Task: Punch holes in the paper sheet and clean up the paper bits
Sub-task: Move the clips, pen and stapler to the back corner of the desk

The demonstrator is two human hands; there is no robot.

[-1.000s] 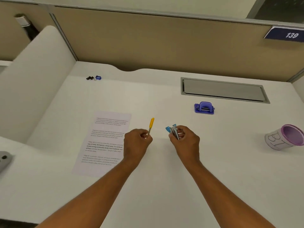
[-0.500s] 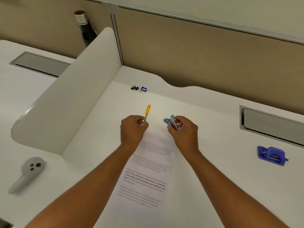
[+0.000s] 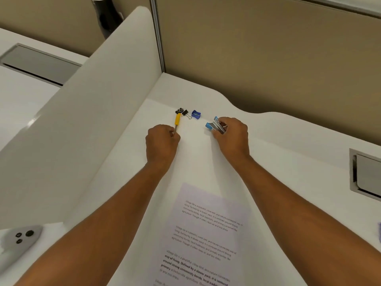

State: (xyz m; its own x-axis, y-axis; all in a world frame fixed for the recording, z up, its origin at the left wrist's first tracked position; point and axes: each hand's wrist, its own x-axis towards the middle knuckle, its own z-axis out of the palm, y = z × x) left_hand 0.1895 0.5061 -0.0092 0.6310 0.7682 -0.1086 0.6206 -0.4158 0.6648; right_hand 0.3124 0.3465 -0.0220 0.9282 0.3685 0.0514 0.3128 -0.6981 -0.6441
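Head view: I see no punching done yet. Sheet (image 3: 206,234) lies flat near the desk's (image 3: 288,162) front edge, between the forearms, no holes visible. Punch isn't clearly in view; only a purple sliver at the right edge, can't tell what it is. Left hand (image 3: 161,141) pinches a yellow-tipped pen (image 3: 177,122); right hand (image 3: 232,134) is curled round a bundle of pens (image 3: 215,126). Both are near the back-left corner, by the clips (image 3: 182,112) and sharpener (image 3: 196,114). My read: clearing clutter first; punching and cleanup all remain.
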